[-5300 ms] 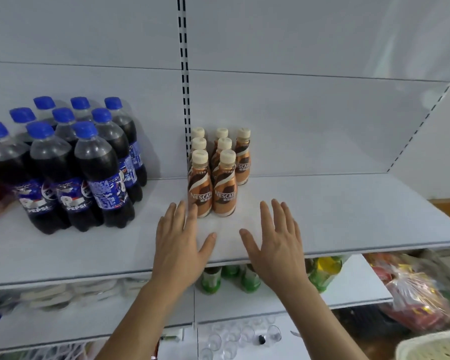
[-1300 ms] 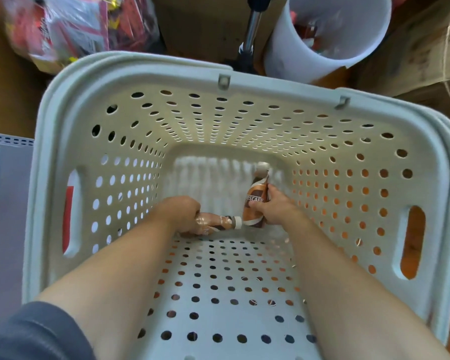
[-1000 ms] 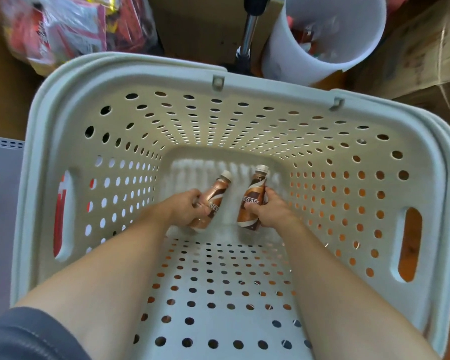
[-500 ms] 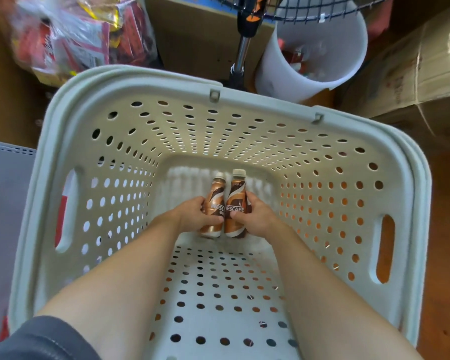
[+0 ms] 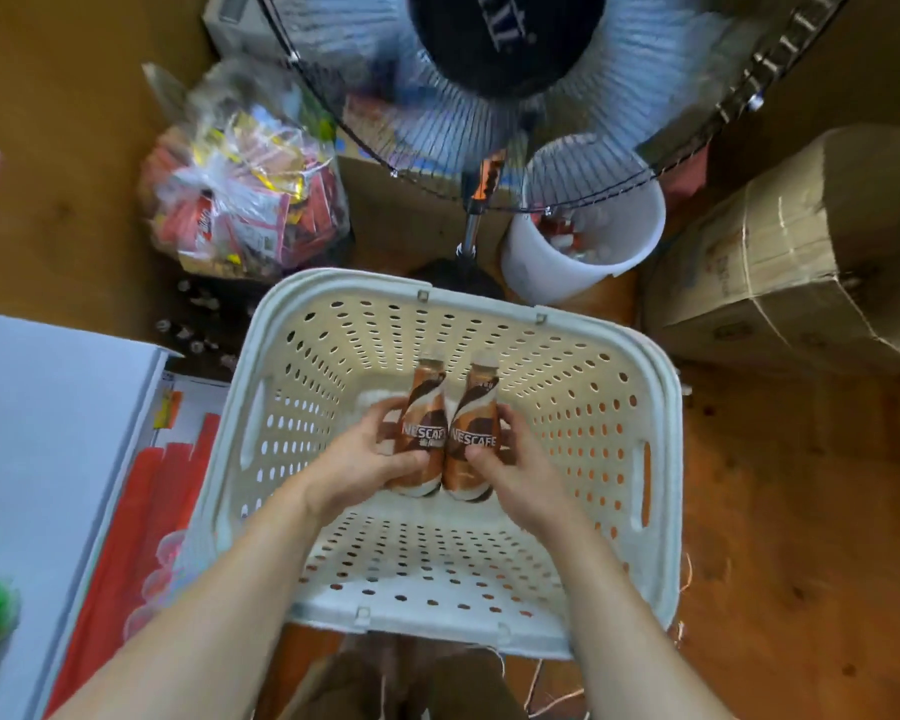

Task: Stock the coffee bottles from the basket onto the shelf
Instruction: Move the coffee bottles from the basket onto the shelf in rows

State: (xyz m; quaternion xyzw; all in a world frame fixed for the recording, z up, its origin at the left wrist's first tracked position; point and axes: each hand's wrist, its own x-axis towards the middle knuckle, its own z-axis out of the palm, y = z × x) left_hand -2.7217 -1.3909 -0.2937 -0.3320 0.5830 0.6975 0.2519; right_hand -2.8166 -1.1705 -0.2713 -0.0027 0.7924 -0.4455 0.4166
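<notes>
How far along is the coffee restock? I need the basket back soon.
Nearly through, by the look of it. In hand: the left hand grips one coffee bottle and the right hand grips another coffee bottle, both held side by side above the basket. No other bottles show on its perforated floor. Left: carrying these two to the shelf, which is out of view here.

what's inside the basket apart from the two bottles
Nothing else shows inside the basket: only the two coffee bottles held by the left hand and right hand. Floor beneath them is hidden.
</notes>
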